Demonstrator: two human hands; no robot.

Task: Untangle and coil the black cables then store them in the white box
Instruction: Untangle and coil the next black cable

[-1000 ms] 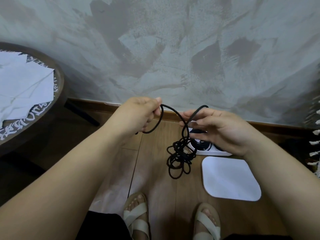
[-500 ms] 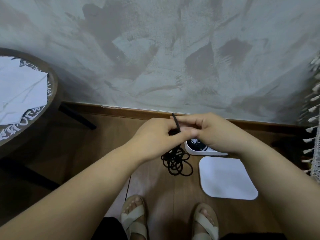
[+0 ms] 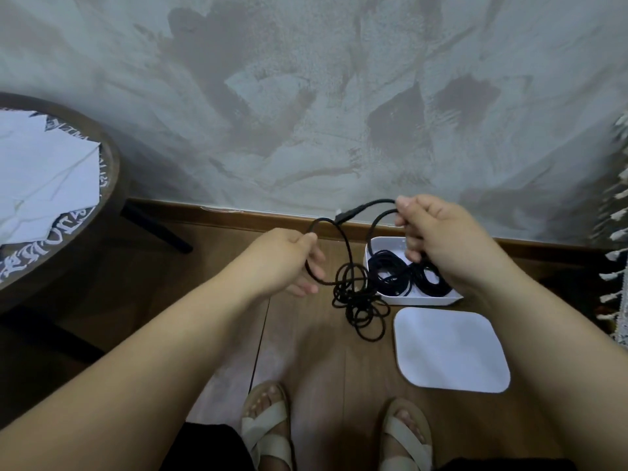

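Two hands hold one thin matte black cable (image 3: 360, 300): left hand (image 3: 285, 260) curled round a loop, right hand (image 3: 441, 239) pinching near the plug, knotted tangle just beside the rounded white box (image 3: 421, 300).

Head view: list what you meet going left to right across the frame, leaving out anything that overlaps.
round table → left hand → black cable tangle → white lid → fringed rug edge
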